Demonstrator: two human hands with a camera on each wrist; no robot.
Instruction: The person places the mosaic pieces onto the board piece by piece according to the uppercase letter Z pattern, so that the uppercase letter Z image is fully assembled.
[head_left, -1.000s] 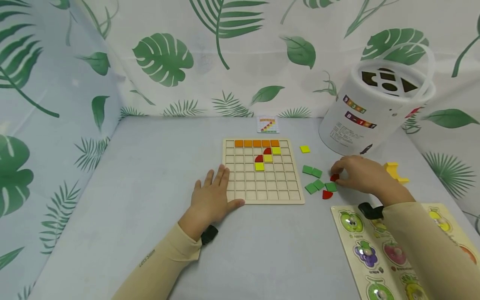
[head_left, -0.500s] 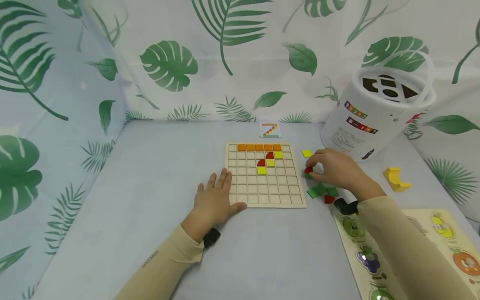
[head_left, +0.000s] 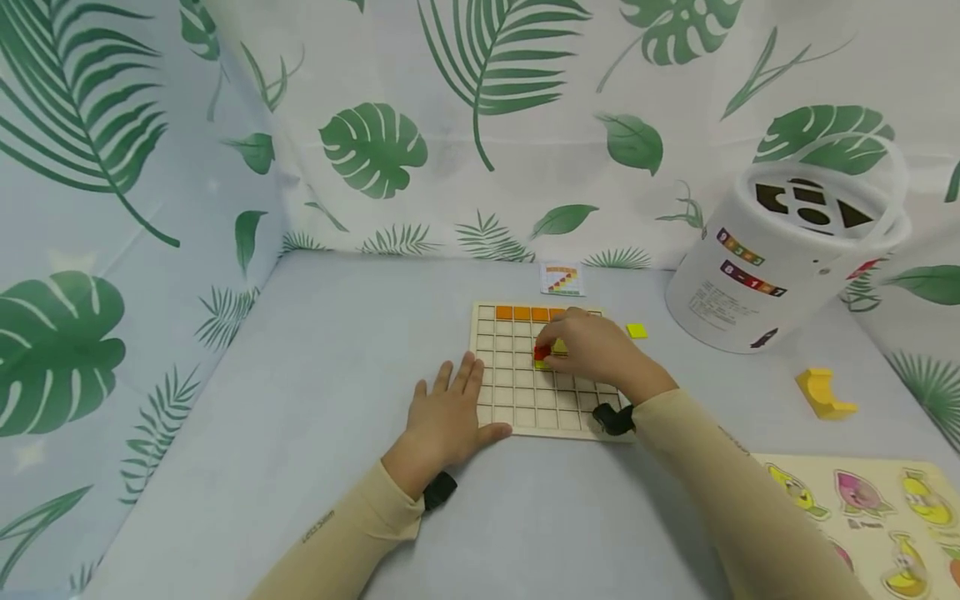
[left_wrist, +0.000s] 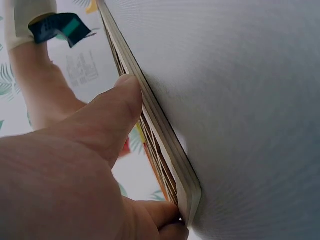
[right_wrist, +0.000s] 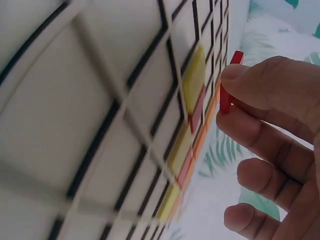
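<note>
One red piece [right_wrist: 226, 100], pinched between thumb and fingertip of the right hand [head_left: 597, 356], just above the middle of a gridded board [head_left: 505, 395] on the counter [head_left: 360, 333]. Left hand [head_left: 444, 427] spread, fingers straight, laid over the board's left edge, thumb at its front edge. Orange pieces [head_left: 522, 314] in a row along the back edge; yellow square [head_left: 637, 331] just off the back-right corner. Card [head_left: 562, 280] beyond the back edge, bucket [head_left: 712, 292] near the counter's back-right corner.
</note>
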